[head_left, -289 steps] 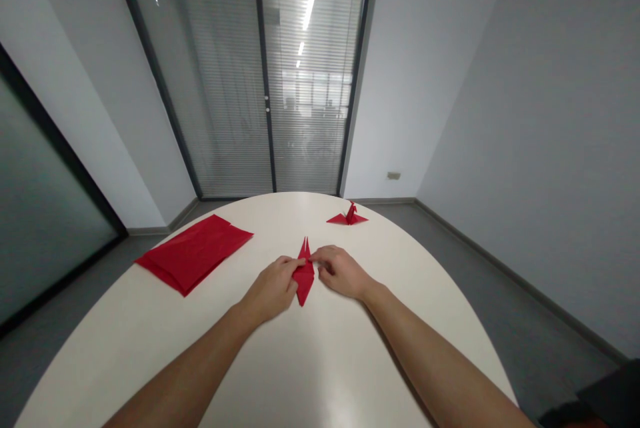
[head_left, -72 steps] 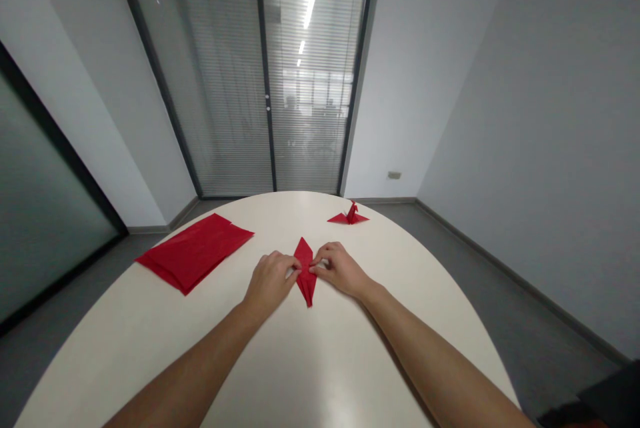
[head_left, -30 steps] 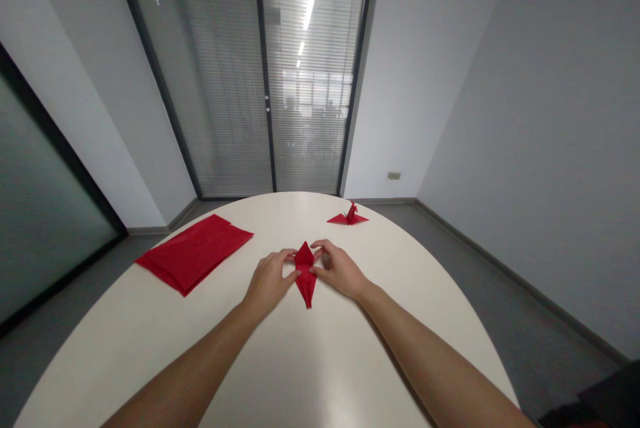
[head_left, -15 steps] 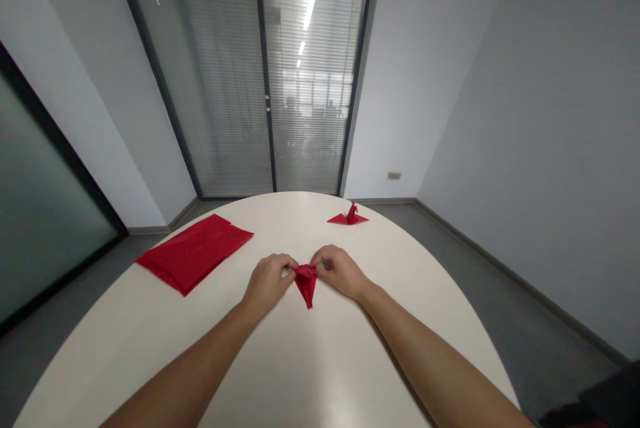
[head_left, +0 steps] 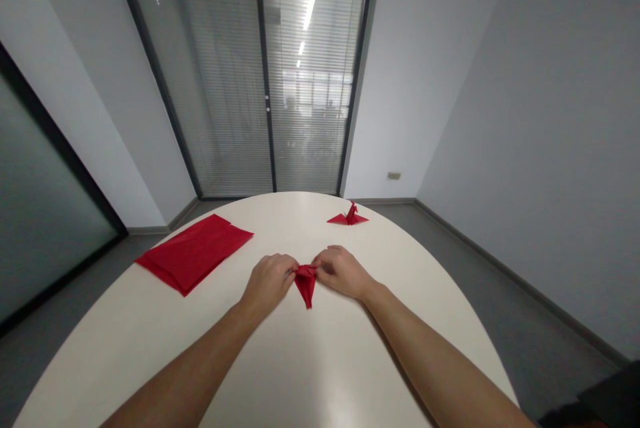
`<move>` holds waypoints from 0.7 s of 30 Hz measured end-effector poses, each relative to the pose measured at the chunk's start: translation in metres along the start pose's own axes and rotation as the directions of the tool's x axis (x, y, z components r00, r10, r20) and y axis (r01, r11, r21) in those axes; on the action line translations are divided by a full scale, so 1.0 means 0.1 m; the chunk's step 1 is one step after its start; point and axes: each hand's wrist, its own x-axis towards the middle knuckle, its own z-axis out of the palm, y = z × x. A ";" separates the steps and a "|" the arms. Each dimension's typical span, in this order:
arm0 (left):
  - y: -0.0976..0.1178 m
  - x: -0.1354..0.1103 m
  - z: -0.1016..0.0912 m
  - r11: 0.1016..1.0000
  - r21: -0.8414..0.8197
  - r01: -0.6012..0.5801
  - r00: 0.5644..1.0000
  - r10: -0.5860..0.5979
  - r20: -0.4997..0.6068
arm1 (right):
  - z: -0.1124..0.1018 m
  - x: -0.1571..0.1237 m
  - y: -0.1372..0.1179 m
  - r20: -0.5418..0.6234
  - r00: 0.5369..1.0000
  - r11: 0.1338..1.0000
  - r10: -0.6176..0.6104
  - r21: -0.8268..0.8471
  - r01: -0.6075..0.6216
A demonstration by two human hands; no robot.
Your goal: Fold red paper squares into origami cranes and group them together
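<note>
A small folded piece of red paper (head_left: pixel 305 283) lies on the white oval table (head_left: pixel 310 361), its point toward me. My left hand (head_left: pixel 268 283) is closed, its fingertips pinching the paper's upper left edge. From the other side my right hand (head_left: pixel 341 271) presses its curled fingers on the upper right edge. The top of the paper is folded down flat between both hands.
A stack of red paper sheets (head_left: pixel 194 251) lies at the table's left. A finished red paper crane (head_left: pixel 349 216) stands near the far edge. Beyond the table are glass doors with blinds (head_left: pixel 260 75) and grey walls.
The upright top point of the paper has been folded down, and both hands have closed in on the fold. The sheets and the crane have not moved.
</note>
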 end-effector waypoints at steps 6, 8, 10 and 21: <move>-0.02 -0.01 0.01 0.997 0.064 -0.047 0.999 0.046 0.003 | -0.06 -0.01 -0.02 0.096 0.992 0.991 -0.078 -0.106 0.088; -0.02 -0.01 0.01 0.995 0.083 -0.060 0.998 0.060 0.008 | -0.07 -0.01 -0.02 0.111 0.988 0.985 -0.104 -0.126 0.118; -0.01 -0.01 0.00 0.992 0.103 -0.076 0.997 0.075 0.019 | -0.07 0.00 -0.03 0.116 0.985 0.979 -0.129 -0.141 0.145; 0.00 -0.01 -0.03 0.981 0.133 -0.139 0.990 0.133 0.051 | -0.12 -0.01 -0.11 0.156 0.978 0.971 -0.137 -0.176 0.164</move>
